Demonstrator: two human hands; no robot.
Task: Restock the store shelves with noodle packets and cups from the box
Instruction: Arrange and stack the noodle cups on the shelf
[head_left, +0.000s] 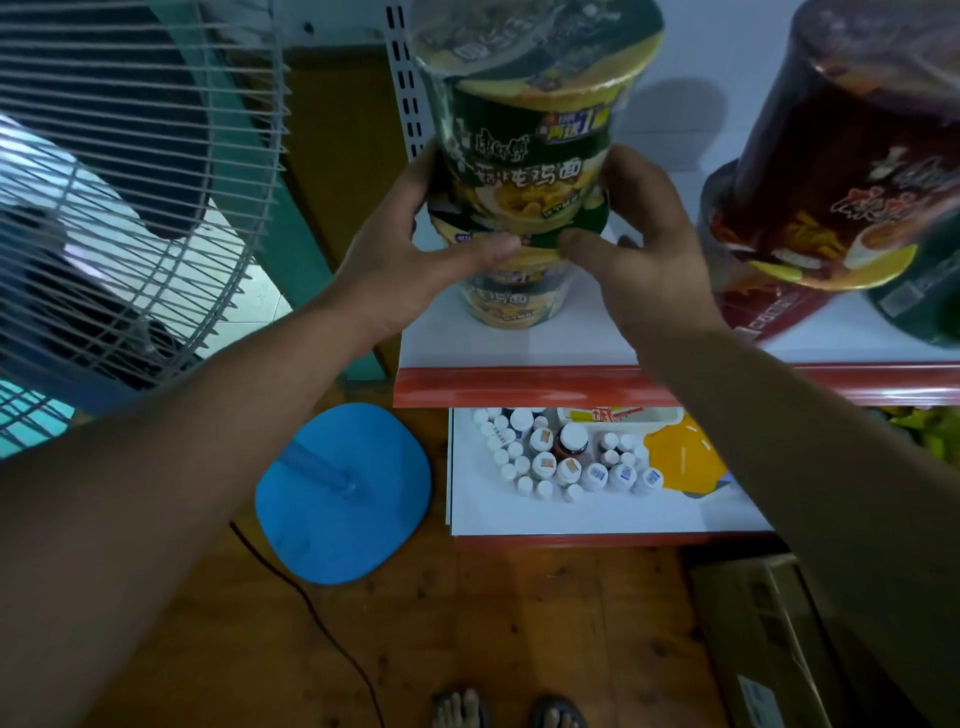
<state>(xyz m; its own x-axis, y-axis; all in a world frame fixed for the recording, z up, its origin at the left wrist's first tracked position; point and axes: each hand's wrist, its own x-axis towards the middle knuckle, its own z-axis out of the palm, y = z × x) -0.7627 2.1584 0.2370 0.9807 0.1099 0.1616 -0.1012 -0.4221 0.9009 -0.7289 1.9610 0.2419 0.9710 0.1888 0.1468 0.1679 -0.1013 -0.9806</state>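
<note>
Fan (119, 208) stands left of the left hand (415, 260), with its wire cage near that arm. Its blue base (343, 493) sits on the wood floor below the hand, and a thin cord (311, 613) runs past it. Red cups (841, 182) stand right of the right hand (639, 249) on the same white shelf (519, 348). Nothing stands between the hands and the shelf.

Both hands hold a green cup (524, 156) by its low part, one hand on each side. The fingers curl round it and the thumbs press the front. The cup is upright, right above a second green cup (511, 306) that stands on the shelf under the hands. I cannot tell if the two cups touch.

Below the hands, a lower shelf (597, 514) holds many small bottles (561, 457) with white caps. A brown box (753, 623) lies on the floor under the right arm, and what is in it does not show.

The held cup has white Chinese writing ending in 鸡面, and a badge with a big "1".
</note>
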